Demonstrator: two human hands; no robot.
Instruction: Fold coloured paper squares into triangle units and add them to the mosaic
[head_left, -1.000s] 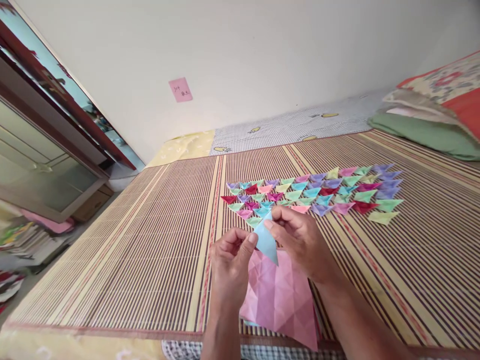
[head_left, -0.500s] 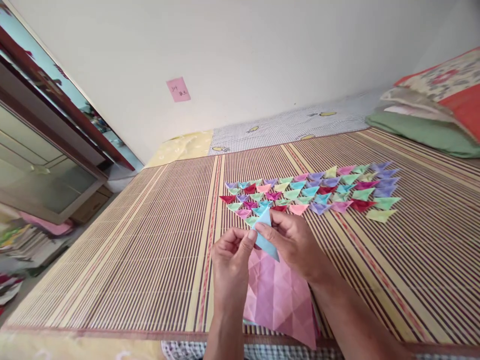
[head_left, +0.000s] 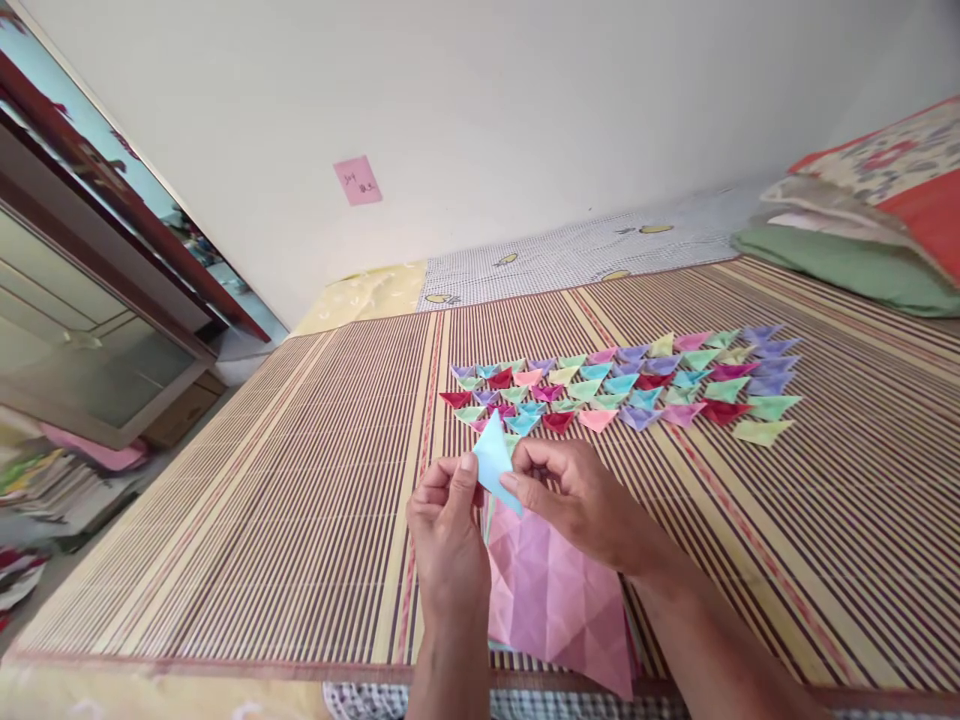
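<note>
A light blue piece of folded paper (head_left: 495, 462), shaped like a slanted pointed triangle, is held up between both hands. My left hand (head_left: 448, 510) pinches its left edge between thumb and bent fingers. On its lower right side, my right hand (head_left: 574, 495) grips it with thumb and index finger. Below the hands lies a pink creased sheet of paper (head_left: 559, 600), with edges of other sheets showing under it. Beyond the hands, rows of small folded paper pieces (head_left: 598, 419) in many colours lie on the striped mat.
The striped bamboo mat (head_left: 300, 500) covers the bed. Folded bedding (head_left: 862, 262) is stacked at the far right. A pink note (head_left: 358, 180) is stuck on the white wall (head_left: 525, 110). A glass-panelled cabinet door (head_left: 82, 330) stands at left.
The light blue paper has moved to the left and slightly tilted. My left hand now pinches its left edge, and my right hand has shifted its grip to the lower right side.
</note>
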